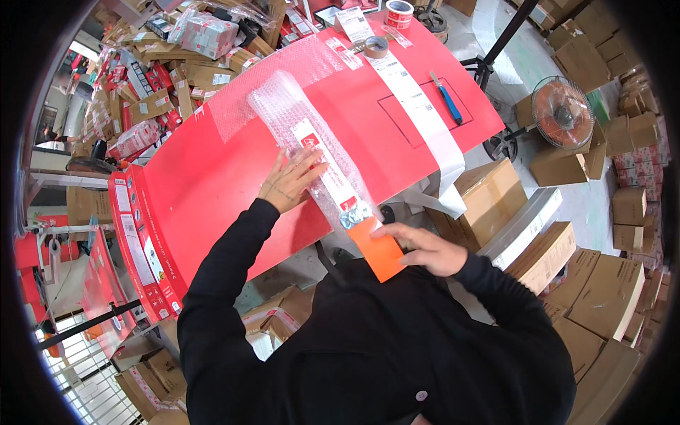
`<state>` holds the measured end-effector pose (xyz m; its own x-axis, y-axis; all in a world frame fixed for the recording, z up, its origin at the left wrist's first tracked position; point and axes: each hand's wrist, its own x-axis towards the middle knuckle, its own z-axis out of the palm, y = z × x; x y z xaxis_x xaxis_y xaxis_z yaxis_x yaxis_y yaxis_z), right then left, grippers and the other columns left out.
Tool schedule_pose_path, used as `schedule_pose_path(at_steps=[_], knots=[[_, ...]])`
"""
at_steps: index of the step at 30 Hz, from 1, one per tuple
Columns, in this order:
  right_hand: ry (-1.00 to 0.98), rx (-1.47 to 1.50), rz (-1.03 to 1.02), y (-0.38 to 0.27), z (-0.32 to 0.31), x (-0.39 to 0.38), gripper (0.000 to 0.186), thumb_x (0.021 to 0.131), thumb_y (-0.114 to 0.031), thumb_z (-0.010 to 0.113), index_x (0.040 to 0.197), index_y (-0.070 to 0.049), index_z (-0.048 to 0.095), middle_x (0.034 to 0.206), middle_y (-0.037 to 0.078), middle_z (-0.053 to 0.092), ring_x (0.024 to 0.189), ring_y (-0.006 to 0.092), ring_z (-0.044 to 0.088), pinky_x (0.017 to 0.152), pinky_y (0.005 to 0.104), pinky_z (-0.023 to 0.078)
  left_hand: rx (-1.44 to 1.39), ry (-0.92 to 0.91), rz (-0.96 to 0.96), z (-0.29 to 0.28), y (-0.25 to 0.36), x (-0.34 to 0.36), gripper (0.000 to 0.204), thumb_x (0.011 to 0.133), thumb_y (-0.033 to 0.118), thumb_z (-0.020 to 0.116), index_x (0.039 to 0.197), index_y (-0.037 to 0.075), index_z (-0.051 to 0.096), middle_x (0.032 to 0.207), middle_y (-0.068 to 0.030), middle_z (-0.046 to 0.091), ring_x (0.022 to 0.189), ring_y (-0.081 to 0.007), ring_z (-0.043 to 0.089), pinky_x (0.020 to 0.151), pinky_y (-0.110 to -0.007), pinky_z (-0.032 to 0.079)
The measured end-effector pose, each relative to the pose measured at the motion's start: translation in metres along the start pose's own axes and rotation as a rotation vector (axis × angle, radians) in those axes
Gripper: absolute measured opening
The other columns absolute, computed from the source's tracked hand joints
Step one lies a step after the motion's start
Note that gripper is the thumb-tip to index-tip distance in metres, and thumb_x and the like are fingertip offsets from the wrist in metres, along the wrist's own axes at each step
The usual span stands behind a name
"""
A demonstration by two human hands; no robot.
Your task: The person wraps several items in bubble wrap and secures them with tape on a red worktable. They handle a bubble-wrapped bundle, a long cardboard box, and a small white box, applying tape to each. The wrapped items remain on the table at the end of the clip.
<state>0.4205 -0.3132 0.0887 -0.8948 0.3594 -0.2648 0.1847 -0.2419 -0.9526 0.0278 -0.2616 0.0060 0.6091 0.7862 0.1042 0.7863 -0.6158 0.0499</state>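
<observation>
A long narrow white-and-red package (334,177) lies on a strip of clear bubble wrap (273,99), which runs across the red tabletop (227,184). Pressed flat over the package and wrap is my left hand (292,180), its fingers spread. My right hand (431,251) pinches a flat orange card-like piece (377,251) between thumb and fingers at the package's near end. This piece juts past the table's front edge toward my body. Whether it is joined to the package or lies against it, I cannot tell.
On the table's right lie a blue-handled cutter (449,103), a brown tape roll (376,47) and a long white label strip (411,95) hanging over the edge. A red-and-white tape roll (399,14) stands behind. Cartons (489,195) and a fan (562,112) stand right; parcels (152,106) pile up left.
</observation>
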Motion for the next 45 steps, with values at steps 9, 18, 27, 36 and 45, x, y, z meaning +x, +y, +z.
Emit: schedule_pose_path(at_steps=[9,18,27,36,45], knots=[[0.12,-0.607,-0.42,-0.204,-0.084,0.056,0.064,0.084,-0.006,0.076,0.147,-0.007,0.06,0.1,0.005,0.062,0.089,0.0129,0.056,0.083,0.0311,0.05,-1.044,-0.004,-0.37,-0.059,-0.014,0.016,0.076,0.079,0.015,0.083,0.151,0.011,0.059,0.149,-0.0129,0.063,0.142,-0.0277,0.056,0.124,-0.045,0.037],[-0.005,0.025,-0.938,-0.183,-0.077,0.176,0.028,0.095,-0.007,0.076,0.123,-0.004,0.069,0.102,0.003,0.071,0.091,0.0138,0.066,0.085,0.0302,0.054,-1.812,0.161,-0.819,-0.007,0.065,-0.018,0.064,0.085,0.01,0.072,0.148,0.003,0.061,0.141,-0.01,0.068,0.131,-0.0188,0.059,0.112,-0.038,0.045],[-0.143,-0.189,-0.841,-0.196,-0.06,0.233,0.026,0.091,-0.001,0.081,0.117,-0.001,0.075,0.11,0.007,0.076,0.105,0.0177,0.075,0.094,0.0329,0.06,-2.196,0.299,-0.768,0.026,0.072,0.004,0.053,0.091,0.011,0.071,0.142,0.003,0.063,0.132,-0.0103,0.069,0.118,-0.0219,0.064,0.101,-0.04,0.051],[0.105,-0.118,-0.88,-0.22,-0.066,0.224,0.026,0.095,-0.001,0.076,0.121,0.003,0.074,0.111,0.011,0.079,0.106,0.019,0.076,0.097,0.032,0.059,-1.501,0.713,-0.744,0.01,0.055,0.005,0.042,0.096,0.013,0.071,0.137,0.004,0.065,0.123,-0.0106,0.07,0.104,-0.0251,0.07,0.09,-0.042,0.057],[0.144,-0.161,-0.909,-0.217,-0.069,0.231,0.033,0.099,-0.011,0.074,0.13,0.002,0.069,0.12,0.015,0.076,0.112,0.0224,0.076,0.096,0.0357,0.062,-0.032,0.554,0.087,-0.112,0.066,-0.005,0.07,0.081,0.012,0.077,0.149,0.022,0.062,0.149,-0.0079,0.063,0.079,-0.019,0.065,0.072,-0.033,0.055]])
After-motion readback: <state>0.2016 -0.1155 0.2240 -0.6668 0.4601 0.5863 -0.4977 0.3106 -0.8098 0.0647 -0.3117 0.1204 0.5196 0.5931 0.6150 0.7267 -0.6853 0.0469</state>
